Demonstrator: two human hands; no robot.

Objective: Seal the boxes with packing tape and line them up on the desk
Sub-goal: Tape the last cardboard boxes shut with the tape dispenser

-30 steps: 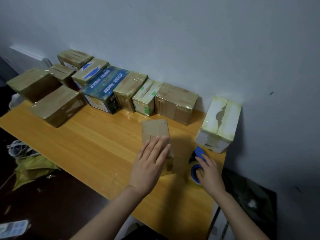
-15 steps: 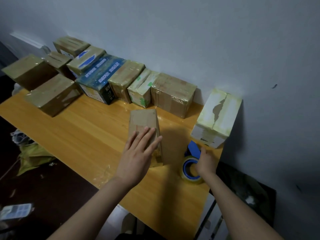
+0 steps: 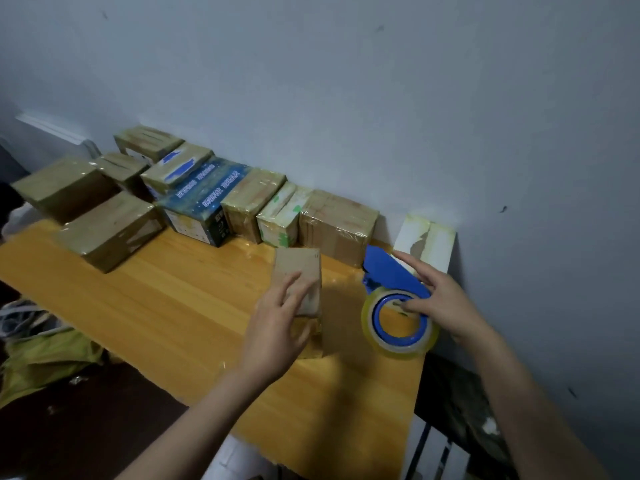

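Row [image 3: 254,199] by the wall looks sealed; front box [image 3: 298,268] seems unsealed. Your left hand [image 3: 277,329] lies on it, fingers straight; your right hand [image 3: 446,303] grips the dispenser [image 3: 389,277]

We see a grey-blue wall [image 3: 346,81] rising beyond the right hand [image 3: 446,306]. Far left of the left hand [image 3: 277,327] and lower down, a crumpled yellow-green bag [image 3: 41,358] lies on the dark floor [image 3: 86,427].

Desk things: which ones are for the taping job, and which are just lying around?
For the job: small brown cardboard box under the left hand; blue tape dispenser with clear roll, in the right hand; row of taped boxes; yellow wooden desk.
Lying about: yellow-green bag and grey cords on the floor.
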